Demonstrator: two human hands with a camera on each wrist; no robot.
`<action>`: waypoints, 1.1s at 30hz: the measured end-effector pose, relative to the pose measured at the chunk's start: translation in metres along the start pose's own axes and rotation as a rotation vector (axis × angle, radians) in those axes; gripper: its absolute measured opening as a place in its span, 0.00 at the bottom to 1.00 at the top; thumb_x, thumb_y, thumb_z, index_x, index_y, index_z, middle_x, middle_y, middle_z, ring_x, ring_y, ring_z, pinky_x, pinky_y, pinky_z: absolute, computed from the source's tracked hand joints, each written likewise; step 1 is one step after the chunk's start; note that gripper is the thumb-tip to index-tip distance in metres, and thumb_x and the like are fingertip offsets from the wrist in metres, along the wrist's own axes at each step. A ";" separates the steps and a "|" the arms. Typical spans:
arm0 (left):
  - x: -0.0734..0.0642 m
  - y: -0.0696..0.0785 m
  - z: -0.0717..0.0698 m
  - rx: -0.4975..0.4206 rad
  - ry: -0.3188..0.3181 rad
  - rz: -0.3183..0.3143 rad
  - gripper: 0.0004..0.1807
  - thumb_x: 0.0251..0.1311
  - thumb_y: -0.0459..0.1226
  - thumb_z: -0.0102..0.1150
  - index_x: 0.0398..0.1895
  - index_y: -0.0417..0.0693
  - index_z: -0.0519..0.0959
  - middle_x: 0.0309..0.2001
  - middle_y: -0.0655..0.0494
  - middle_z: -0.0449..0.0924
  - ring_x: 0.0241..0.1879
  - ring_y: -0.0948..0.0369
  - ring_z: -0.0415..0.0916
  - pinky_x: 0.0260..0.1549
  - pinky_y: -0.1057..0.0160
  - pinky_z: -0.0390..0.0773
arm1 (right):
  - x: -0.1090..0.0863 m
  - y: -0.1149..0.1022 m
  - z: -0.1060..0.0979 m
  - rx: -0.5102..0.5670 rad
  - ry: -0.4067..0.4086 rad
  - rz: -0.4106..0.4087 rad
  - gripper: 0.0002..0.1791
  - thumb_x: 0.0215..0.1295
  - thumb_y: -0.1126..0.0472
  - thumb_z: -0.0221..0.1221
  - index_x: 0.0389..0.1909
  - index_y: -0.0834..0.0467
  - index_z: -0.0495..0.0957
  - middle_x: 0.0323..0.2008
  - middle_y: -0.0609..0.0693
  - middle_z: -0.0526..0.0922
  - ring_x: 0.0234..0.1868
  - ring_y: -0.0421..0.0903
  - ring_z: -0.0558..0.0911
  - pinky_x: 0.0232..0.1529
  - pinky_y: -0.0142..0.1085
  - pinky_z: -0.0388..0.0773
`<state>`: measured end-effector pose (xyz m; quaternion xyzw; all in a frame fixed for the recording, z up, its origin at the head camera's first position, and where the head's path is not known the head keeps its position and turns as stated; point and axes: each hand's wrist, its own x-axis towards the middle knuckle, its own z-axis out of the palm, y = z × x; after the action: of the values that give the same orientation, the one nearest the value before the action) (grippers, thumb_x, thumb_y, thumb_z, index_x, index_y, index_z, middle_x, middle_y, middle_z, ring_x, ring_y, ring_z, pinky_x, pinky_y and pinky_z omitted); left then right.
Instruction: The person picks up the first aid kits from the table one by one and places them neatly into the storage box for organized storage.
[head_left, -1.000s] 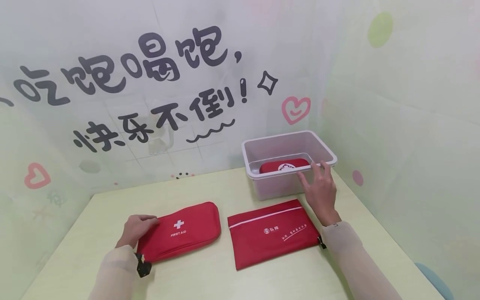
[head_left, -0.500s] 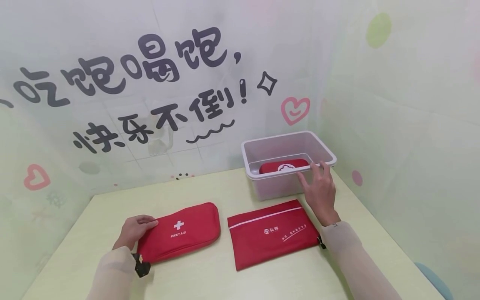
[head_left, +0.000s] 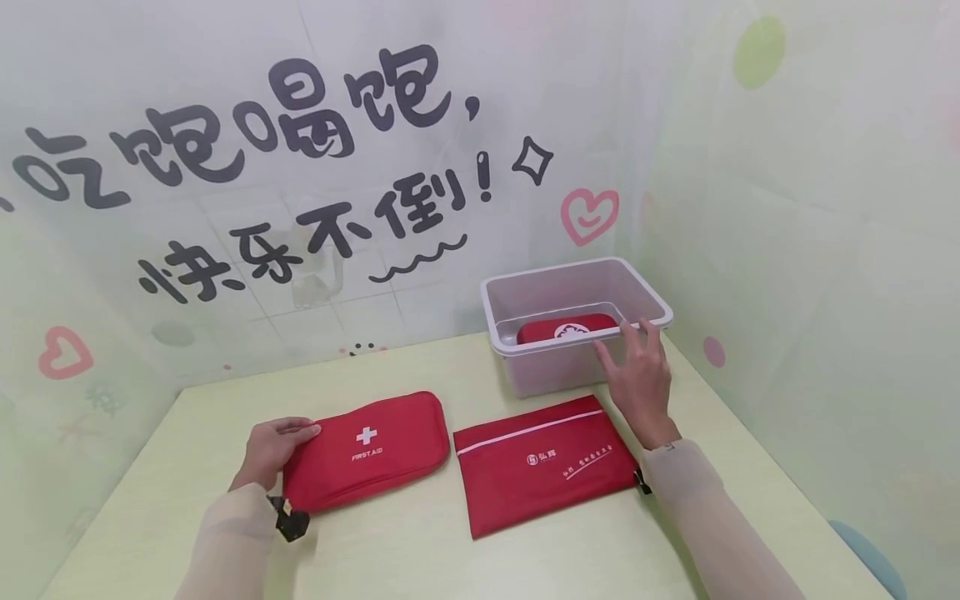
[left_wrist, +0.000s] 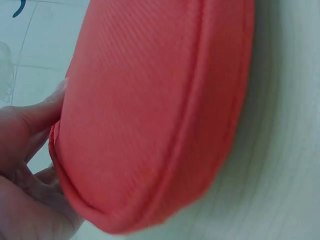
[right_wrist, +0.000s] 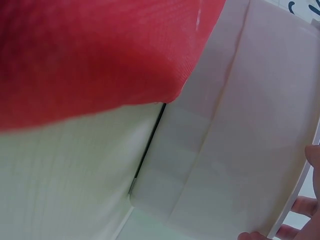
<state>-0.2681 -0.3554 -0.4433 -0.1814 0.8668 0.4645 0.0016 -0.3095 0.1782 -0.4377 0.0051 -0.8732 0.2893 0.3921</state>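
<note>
At the left of the head view, my left hand pinches the upper left corner of a red first aid pouch with a white cross. The left wrist view shows the thumb on the pouch's face and the other fingers behind its edge. My right hand grips the front rim of a pale plastic bin, fingers over the rim and thumb in front. Inside the bin lies a red case with a white round emblem, partly hidden by the front wall.
A flat red zip pouch with white lettering lies on the pale table, just in front of the bin and right of the first aid pouch. Printed wall sheets stand behind and to the right. A blue rounded object shows beyond the right edge.
My left hand has shifted the first aid pouch slightly right and tilted it up. The right hand stays on the bin's rim. The head view has moved a little.
</note>
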 end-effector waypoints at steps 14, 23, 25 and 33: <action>0.000 0.019 -0.002 -0.027 0.085 0.008 0.31 0.68 0.47 0.59 0.63 0.30 0.73 0.56 0.31 0.77 0.40 0.56 0.79 0.32 0.71 0.80 | 0.000 0.000 0.000 -0.002 -0.002 0.007 0.32 0.64 0.49 0.66 0.62 0.63 0.73 0.63 0.66 0.69 0.60 0.64 0.75 0.51 0.59 0.79; 0.000 0.040 0.000 -0.174 0.141 -0.032 0.30 0.70 0.46 0.56 0.65 0.30 0.71 0.57 0.31 0.75 0.32 0.65 0.77 0.29 0.74 0.79 | 0.000 0.000 0.000 0.017 -0.001 0.003 0.32 0.64 0.49 0.66 0.62 0.64 0.73 0.63 0.66 0.70 0.59 0.65 0.75 0.51 0.59 0.79; 0.000 0.043 0.001 -0.201 0.153 -0.029 0.30 0.70 0.45 0.57 0.65 0.30 0.71 0.57 0.30 0.75 0.29 0.67 0.77 0.29 0.74 0.80 | 0.000 0.000 0.000 0.020 0.000 0.000 0.32 0.64 0.49 0.66 0.62 0.64 0.73 0.63 0.67 0.70 0.59 0.65 0.75 0.51 0.59 0.79; -0.001 0.060 0.006 -0.308 0.180 -0.050 0.28 0.71 0.44 0.56 0.66 0.33 0.71 0.57 0.34 0.74 0.26 0.70 0.77 0.29 0.73 0.82 | -0.001 0.000 -0.001 0.015 0.007 -0.003 0.32 0.63 0.49 0.66 0.62 0.63 0.73 0.63 0.66 0.70 0.59 0.65 0.75 0.51 0.60 0.79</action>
<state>-0.2869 -0.3206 -0.3982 -0.2416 0.7773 0.5735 -0.0921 -0.3085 0.1781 -0.4376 0.0083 -0.8696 0.2953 0.3956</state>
